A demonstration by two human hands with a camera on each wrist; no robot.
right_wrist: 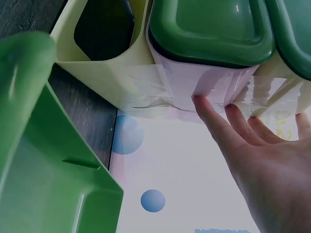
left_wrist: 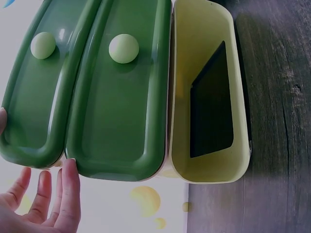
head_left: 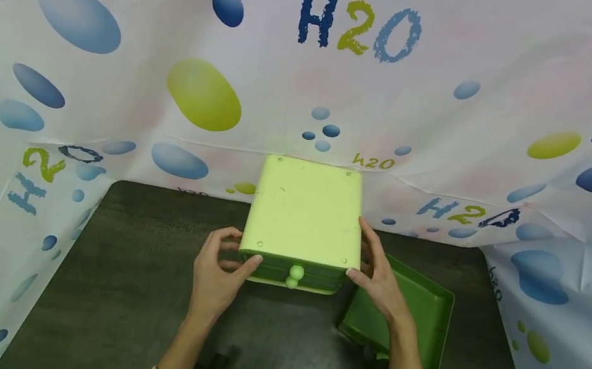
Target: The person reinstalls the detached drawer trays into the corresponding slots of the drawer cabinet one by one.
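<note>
A pale green drawer cabinet (head_left: 303,211) stands on the dark table (head_left: 130,294). My left hand (head_left: 239,256) touches its left front corner, thumb on the front. My right hand (head_left: 364,265) lies along its right side. In the left wrist view two dark green drawers (left_wrist: 116,107) with round pale knobs (left_wrist: 123,48) sit closed above an empty bottom slot (left_wrist: 204,97). The straight fingers of my left hand (left_wrist: 48,204) touch the drawer edge. In the right wrist view my right hand (right_wrist: 252,145) has straight fingers against the cabinet (right_wrist: 121,82) wall. A removed dark green drawer (head_left: 426,312) lies right of the cabinet.
A white sheet printed with blue and green blobs and "H2O" (head_left: 360,25) walls the table at the back and both sides. The removed drawer (right_wrist: 43,170) lies close under my right wrist. Bare dark tabletop lies to the left of the cabinet and in front of it.
</note>
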